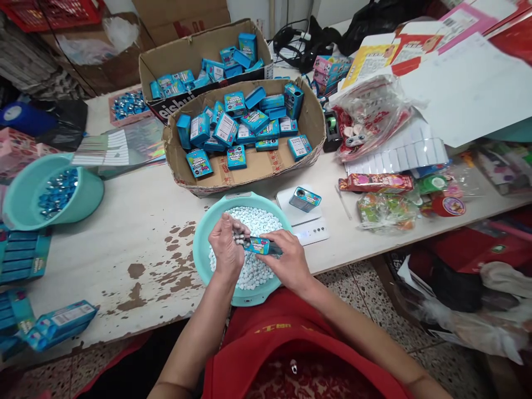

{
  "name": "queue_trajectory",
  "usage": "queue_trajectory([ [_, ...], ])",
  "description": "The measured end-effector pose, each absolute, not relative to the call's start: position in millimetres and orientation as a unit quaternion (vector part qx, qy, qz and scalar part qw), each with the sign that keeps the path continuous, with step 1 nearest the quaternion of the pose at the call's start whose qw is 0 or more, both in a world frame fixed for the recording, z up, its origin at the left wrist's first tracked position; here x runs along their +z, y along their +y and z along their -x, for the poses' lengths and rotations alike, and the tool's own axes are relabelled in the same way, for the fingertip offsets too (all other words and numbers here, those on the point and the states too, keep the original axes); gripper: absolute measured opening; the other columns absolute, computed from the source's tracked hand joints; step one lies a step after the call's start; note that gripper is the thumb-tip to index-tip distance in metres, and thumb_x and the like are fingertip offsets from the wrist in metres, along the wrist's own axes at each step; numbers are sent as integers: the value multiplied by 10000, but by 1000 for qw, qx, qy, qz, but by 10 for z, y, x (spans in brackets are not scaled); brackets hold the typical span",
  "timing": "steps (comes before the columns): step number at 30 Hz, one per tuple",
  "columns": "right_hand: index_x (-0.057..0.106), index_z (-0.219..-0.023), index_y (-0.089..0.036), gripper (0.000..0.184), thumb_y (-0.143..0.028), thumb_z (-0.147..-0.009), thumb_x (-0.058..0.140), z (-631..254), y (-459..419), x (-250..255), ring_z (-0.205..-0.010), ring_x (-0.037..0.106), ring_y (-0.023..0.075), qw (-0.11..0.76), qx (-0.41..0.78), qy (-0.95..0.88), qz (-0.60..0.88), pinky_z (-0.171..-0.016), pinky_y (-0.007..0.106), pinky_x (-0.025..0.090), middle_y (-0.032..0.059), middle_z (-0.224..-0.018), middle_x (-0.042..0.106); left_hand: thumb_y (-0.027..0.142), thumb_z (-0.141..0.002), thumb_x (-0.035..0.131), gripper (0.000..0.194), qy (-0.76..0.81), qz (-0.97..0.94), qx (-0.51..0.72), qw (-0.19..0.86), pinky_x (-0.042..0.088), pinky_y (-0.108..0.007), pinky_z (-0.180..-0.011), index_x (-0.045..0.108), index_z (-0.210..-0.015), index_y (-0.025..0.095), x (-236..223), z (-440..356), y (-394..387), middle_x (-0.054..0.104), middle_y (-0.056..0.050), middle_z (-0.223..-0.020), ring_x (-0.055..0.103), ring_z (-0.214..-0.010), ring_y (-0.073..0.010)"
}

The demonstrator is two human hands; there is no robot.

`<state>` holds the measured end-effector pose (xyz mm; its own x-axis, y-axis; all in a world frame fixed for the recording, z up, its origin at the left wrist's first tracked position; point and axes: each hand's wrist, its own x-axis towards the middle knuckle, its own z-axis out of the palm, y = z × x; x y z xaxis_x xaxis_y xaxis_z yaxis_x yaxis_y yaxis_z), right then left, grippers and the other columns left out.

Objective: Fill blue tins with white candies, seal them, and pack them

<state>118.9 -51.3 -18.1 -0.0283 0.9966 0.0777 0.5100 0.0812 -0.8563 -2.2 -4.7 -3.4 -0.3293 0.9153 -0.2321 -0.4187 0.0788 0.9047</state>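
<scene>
Over a mint-green basin (pixel 201 235), my right hand (pixel 291 258) grips a small blue candy tin (pixel 259 245) tipped on its side. My left hand (pixel 225 244) is cupped around some white candies (pixel 239 237) right at the tin's left end. Many more loose white candies (pixel 251 275) lie in the basin below both hands. Just beyond the basin stands a white digital scale (pixel 312 231), with another blue tin (pixel 306 200) on its plate. Part of the held tin is hidden by my right fingers.
Two cardboard boxes of blue tins, a near one (pixel 199 188) and a far one (pixel 153 66), stand behind the basin. At left is a green tub (pixel 89 194) of shiny blue pieces. Packaged sweets (pixel 386 210) and papers (pixel 465 88) lie at right.
</scene>
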Motion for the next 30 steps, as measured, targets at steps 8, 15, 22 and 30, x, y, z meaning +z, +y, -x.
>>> queue_trajectory([
  [8, 656, -980, -252, 315, -180, -682, 730, -1172, -521, -226, -920, 601, 217, 394, 350, -619, 582, -804, 358, 475, 36, -941, 661, 509, -744, 646, 433, 510, -262, 649, 500, 387, -207, -427, 483, -553, 156, -58, 32, -54, 458, 33, -510, 484, -445, -79],
  [15, 663, -978, -247, 328, -179, -669, 749, -1153, -476, -289, -915, 596, 211, 418, 370, -601, 572, -822, 361, 481, 38, -937, 657, 501, -736, 661, 423, 499, -258, 661, 497, 323, -170, -370, 485, -573, 153, -34, 19, -24, 435, 46, -497, 445, -409, -53],
  [22, 653, -981, -236, 325, -262, -676, 764, -1746, -765, -70, -906, 611, 189, 473, 414, -533, 566, -818, 332, 499, 38, -962, 640, 483, -787, 618, 348, 498, -110, 608, 609, 281, -145, -326, 492, -680, 177, -49, 446, 133, 373, 83, -427, 361, -335, -39],
  [30, 597, -992, -156, 406, -387, -678, 713, -2964, -980, -926, -889, 584, 217, 483, 177, -355, 781, -835, 416, 486, 74, -952, 582, 394, -827, 596, 374, 556, 3, 483, 676, 301, -121, -332, 393, -612, 165, -603, 372, 142, 461, 44, -499, 430, -379, -36],
])
